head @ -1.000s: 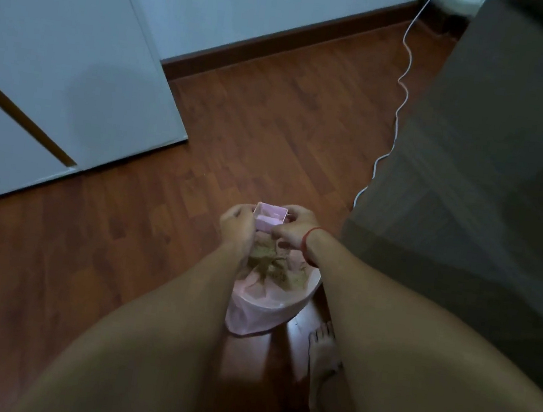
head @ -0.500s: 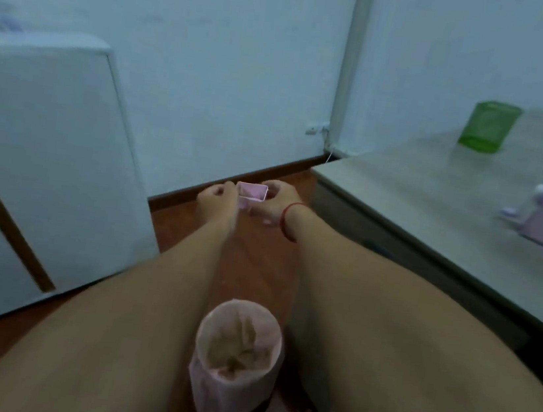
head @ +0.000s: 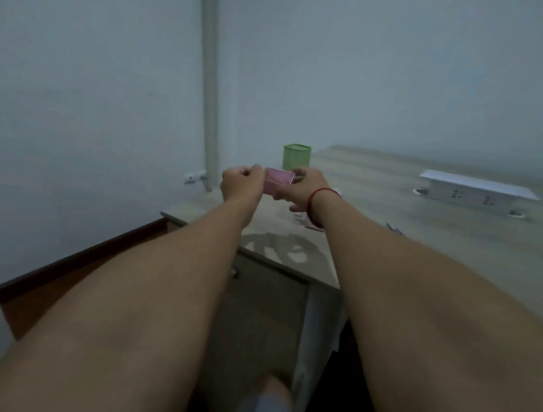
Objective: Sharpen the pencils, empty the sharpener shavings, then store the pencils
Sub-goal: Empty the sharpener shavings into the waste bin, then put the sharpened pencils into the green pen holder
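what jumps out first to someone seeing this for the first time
Dead centre, the left hand and right hand hold a small pink plastic tray between them, over the left end of a pale wooden desk. Just behind the tray stands a green square pencil cup. A long white socket box sits farther right on the desk.

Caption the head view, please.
Left hand and right hand hold a pink shavings tray over the desk, before a green pen cup.
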A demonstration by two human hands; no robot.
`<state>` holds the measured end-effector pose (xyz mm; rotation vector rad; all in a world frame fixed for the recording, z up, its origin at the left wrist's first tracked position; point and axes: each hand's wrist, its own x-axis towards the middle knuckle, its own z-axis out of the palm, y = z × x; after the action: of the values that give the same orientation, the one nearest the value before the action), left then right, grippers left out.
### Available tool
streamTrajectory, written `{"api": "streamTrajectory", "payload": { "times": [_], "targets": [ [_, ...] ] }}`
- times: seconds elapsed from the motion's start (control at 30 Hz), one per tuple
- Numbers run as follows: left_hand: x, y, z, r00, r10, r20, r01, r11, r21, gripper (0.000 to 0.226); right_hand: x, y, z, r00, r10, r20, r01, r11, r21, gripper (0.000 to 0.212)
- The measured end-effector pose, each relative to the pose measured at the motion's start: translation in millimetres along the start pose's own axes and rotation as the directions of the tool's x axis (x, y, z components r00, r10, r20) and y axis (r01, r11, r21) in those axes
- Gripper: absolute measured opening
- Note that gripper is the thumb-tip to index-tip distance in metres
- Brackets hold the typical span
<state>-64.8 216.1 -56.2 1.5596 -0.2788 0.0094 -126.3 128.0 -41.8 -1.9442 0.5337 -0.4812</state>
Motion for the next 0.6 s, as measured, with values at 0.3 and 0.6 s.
{"api": "streamTrajectory", "payload": {
  "times": [0.3, 0.6],
  "targets": [
    [-8, -4, 107, 0.972, 0.178, 0.154, -0.22, 0.921, 0.321, 0.038, -7, 65, -109, 0.933, 0.147, -0.329, -0.167, 0.985, -0.034, 0.074],
    [1, -40, 125, 0.933, 0.199, 0.3, -0.322, 0.835, 0.447, 0.041, 5, 104, -109, 0.926, 0.251, -0.283, -0.304, 0.94, -0.158, 0.068]
  ]
}}
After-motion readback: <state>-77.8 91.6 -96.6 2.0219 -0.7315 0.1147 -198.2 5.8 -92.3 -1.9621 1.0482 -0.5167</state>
